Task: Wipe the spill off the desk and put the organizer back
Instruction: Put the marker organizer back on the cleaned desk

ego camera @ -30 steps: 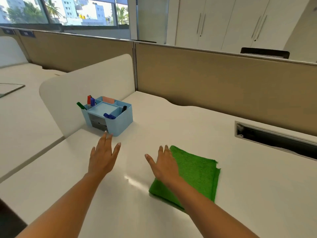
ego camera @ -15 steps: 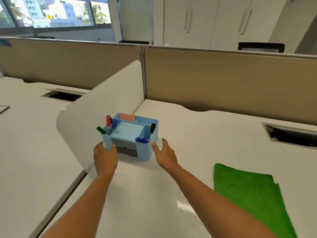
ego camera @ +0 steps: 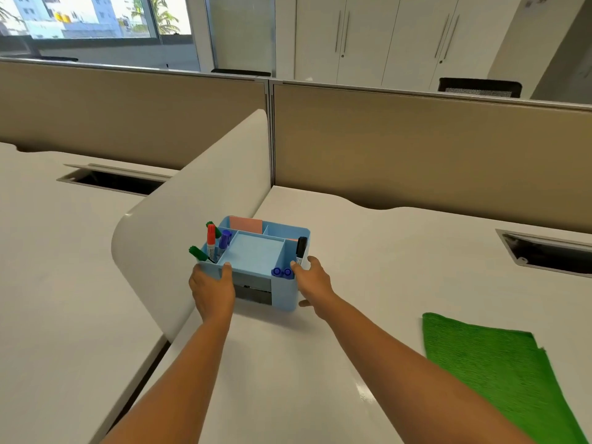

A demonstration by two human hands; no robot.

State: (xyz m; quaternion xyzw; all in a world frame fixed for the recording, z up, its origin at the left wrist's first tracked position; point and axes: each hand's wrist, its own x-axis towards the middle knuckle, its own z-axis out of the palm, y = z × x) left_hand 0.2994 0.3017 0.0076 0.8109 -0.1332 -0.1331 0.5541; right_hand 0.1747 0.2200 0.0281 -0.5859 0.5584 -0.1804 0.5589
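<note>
A light blue organizer (ego camera: 256, 256) with markers and a pink pad in its compartments sits on the white desk (ego camera: 368, 283), close to the curved side divider. My left hand (ego camera: 213, 288) grips its front left corner, thumb over the rim. My right hand (ego camera: 312, 280) clasps its right side, thumb on the rim. A folded green cloth (ego camera: 499, 370) lies flat on the desk at the lower right, apart from both hands. No spill shows on the glossy desk surface.
A curved white divider (ego camera: 198, 213) stands just left of the organizer. Tan partition panels (ego camera: 416, 149) run along the back. A cable slot (ego camera: 547, 253) opens in the desk at the right; another cable slot (ego camera: 112, 181) is on the neighbouring desk.
Both hands left the desk and cloth, reached forward and closed on the organizer's sides. The view swung left, so the cloth now lies at the lower right.
</note>
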